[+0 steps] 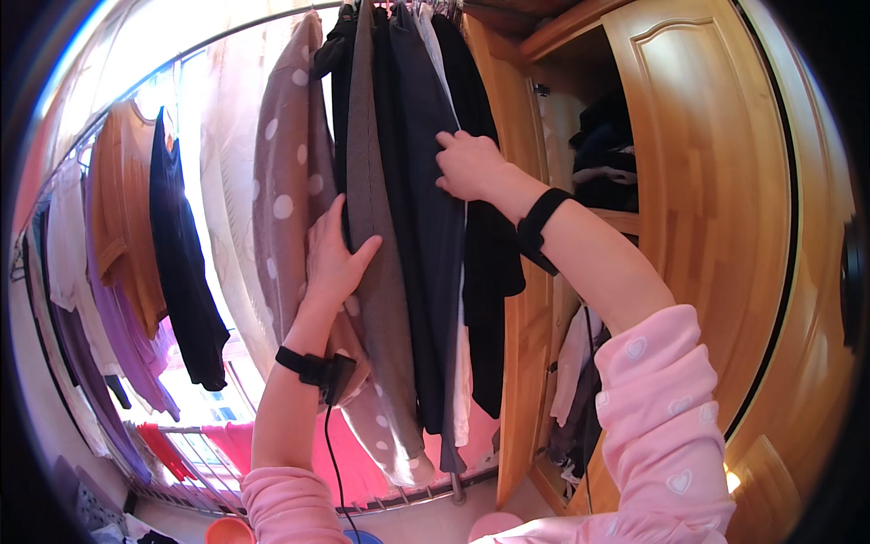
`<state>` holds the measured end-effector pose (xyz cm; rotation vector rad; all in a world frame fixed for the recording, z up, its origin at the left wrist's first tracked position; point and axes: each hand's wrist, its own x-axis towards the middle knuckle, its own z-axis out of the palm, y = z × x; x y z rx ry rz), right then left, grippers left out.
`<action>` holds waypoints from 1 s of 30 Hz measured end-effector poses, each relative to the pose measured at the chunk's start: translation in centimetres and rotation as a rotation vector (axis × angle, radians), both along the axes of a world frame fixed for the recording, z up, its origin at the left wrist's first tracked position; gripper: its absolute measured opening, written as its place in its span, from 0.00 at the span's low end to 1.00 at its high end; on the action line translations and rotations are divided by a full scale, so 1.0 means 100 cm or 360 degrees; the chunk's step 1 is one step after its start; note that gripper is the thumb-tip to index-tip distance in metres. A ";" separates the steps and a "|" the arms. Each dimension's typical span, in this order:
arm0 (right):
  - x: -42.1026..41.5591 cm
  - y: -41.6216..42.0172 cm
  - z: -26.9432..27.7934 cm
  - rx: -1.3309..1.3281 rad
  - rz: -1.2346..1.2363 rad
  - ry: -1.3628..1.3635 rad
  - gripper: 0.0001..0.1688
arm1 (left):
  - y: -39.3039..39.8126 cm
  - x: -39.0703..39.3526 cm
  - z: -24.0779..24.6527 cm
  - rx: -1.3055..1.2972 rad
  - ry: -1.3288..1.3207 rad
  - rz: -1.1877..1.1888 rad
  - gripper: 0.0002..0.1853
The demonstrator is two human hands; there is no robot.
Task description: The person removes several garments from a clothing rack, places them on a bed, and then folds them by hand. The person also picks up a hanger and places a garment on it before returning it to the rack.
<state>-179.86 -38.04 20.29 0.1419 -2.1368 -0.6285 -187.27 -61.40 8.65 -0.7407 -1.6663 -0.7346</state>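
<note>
My left hand rests between a brownish-pink garment with white dots and grey trousers, its thumb and fingers spread. The hand touches the cloth without closing on it. Higher and to the right, my right hand lies against dark navy trousers. Its curled fingers hide whether cloth is pinched between them. Black garments hang just beyond that hand, with a strip of white cloth beside them. Each of my wrists wears a black strap.
A wooden wardrobe door stands open at right; folded clothes sit on a shelf inside. Left, an orange-brown top and a black garment hang by the bright window. Below are a metal railing, an orange basin and a pink round object.
</note>
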 end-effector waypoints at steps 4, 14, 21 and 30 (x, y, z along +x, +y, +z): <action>-0.004 0.031 -0.001 -0.0152 0.0421 0.0617 0.21 | -0.009 -0.009 0.003 0.0033 -0.0246 0.0104 0.44; -0.045 0.065 -0.001 -0.1645 0.0862 0.0379 0.42 | 0.064 0.038 0.008 -0.0661 0.0940 -0.0265 0.28; -0.050 0.082 0.004 -0.1590 0.1292 0.0547 0.31 | 0.095 0.001 0.012 -0.0614 0.0285 -0.0280 0.21; 0.007 0.146 0.038 -0.1705 0.0997 0.0655 0.26 | 0.064 -0.038 0.008 -0.0354 0.0199 0.0545 0.32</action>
